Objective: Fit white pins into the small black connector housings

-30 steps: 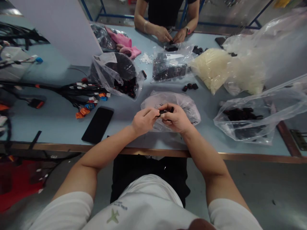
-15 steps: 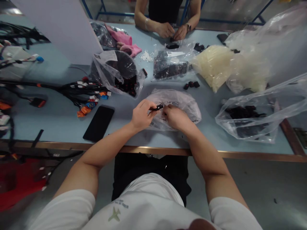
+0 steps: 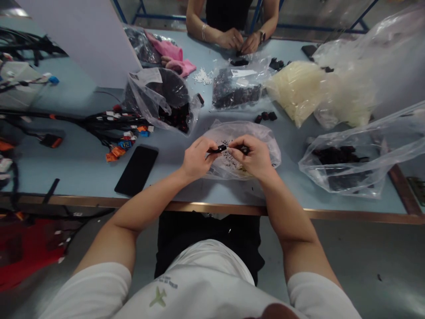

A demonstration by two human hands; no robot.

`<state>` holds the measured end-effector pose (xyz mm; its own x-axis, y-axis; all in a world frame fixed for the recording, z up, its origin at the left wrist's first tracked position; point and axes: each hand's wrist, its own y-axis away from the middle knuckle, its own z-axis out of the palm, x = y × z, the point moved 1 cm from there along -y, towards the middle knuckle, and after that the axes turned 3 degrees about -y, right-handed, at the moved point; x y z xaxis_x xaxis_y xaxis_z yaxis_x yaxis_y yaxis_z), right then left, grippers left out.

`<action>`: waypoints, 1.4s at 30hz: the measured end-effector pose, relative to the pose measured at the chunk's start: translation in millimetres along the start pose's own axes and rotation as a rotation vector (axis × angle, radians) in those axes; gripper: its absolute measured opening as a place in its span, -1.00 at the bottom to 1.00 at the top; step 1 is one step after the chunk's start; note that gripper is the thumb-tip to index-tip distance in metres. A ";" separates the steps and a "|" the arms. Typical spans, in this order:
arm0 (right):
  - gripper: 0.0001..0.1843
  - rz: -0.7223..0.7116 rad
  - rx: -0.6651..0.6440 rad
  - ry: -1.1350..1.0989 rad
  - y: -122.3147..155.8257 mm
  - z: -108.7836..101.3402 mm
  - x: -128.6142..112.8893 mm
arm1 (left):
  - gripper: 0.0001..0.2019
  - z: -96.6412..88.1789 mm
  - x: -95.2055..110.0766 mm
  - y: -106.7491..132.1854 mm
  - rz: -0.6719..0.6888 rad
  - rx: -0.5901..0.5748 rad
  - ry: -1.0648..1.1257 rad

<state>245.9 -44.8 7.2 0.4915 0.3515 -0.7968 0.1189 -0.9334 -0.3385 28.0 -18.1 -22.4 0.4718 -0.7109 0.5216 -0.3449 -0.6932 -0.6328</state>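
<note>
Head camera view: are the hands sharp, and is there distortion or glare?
In the head view, the left hand and right hand look reasonably sharp, but the small black part in the left hand is too small for detail; the wide lens stretches the forearms toward the white shirt; the clear plastic bag at right shows pale glare.
</note>
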 end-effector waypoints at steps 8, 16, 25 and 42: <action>-0.91 -0.233 -0.007 0.010 2.1 1.8 -2.4 | -0.88 -1.1 2.6 1.0 0.090 -0.004 0.009; -0.77 -0.324 -0.003 0.023 3.5 2.1 -3.9 | -0.92 -0.3 5.2 1.6 0.136 -0.003 -0.016; -0.79 -0.309 -0.037 0.052 3.9 0.8 -5.3 | -0.95 0.1 4.0 4.8 0.135 -0.049 0.015; -0.80 -0.375 -0.136 0.080 3.2 -10.1 -7.9 | -0.79 -3.8 4.8 -2.4 0.032 -0.154 0.090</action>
<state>251.1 -51.2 17.5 0.4576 0.6678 -0.5871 0.4135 -0.7444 -0.5244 28.0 -20.2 -16.2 0.3862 -0.7360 0.5560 -0.4818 -0.6750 -0.5588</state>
